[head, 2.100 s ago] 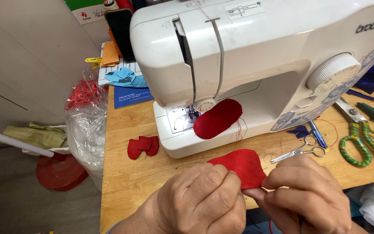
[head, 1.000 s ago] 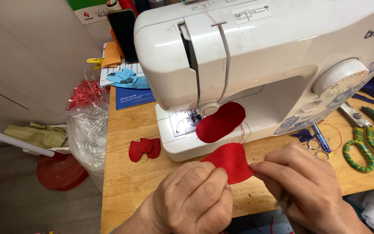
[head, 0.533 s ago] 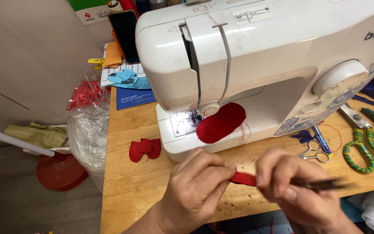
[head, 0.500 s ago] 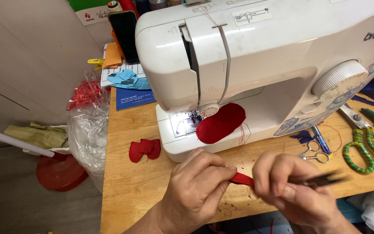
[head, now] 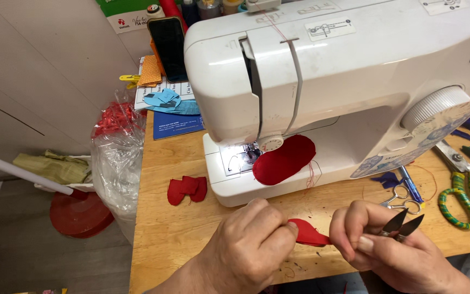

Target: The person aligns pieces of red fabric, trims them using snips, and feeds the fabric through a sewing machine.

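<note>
Both hands meet over the table edge: our left hand (head: 251, 245) pinches one end of the folded red fabric piece (head: 307, 233); our right hand (head: 382, 245) pinches the other end and grips small thread snips (head: 403, 224), blades slightly parted; we should keep the cloth taut and the blade tips away from the seam.
</note>
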